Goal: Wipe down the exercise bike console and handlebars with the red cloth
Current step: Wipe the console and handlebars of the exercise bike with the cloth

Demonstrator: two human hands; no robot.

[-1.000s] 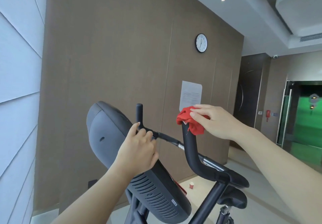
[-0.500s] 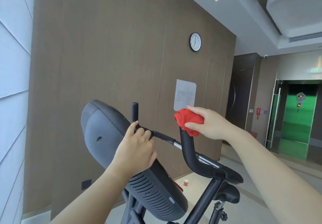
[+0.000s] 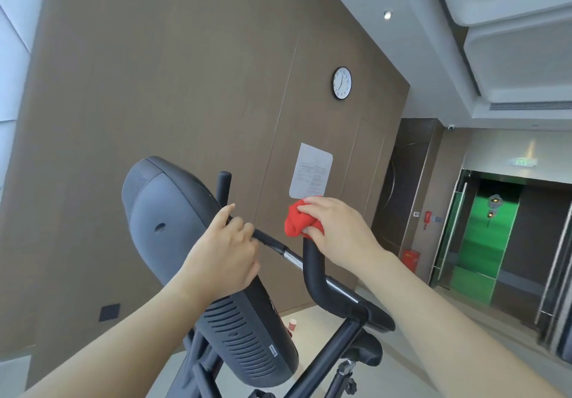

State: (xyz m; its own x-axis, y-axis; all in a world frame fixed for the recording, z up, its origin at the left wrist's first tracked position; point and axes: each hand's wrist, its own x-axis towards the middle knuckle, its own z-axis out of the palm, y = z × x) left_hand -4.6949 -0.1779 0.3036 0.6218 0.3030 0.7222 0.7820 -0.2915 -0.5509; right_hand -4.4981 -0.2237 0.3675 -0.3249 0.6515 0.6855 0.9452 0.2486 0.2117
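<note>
The exercise bike's dark grey console (image 3: 173,221) fills the lower middle, seen from its vented back side. Black handlebars (image 3: 315,277) curve up on its right, with a crossbar running toward the console. My left hand (image 3: 226,255) is closed around the left end of that crossbar, beside the upright left grip (image 3: 223,187). My right hand (image 3: 337,230) presses a bunched red cloth (image 3: 298,219) onto the top end of the right handlebar grip, which the cloth hides. The console's display face is turned away from view.
A brown panelled wall stands close behind the bike, carrying a clock (image 3: 342,83) and a posted sheet of paper (image 3: 311,170). A small red paper cup (image 3: 292,324) sits on the floor. The bike's saddle (image 3: 370,348) is below right. Glass doors (image 3: 483,239) are at right.
The view has tilted and shifted slightly. My right hand has turned the red cloth over the top of the right grip, fingers now curled lower. My left hand keeps its hold on the crossbar.
</note>
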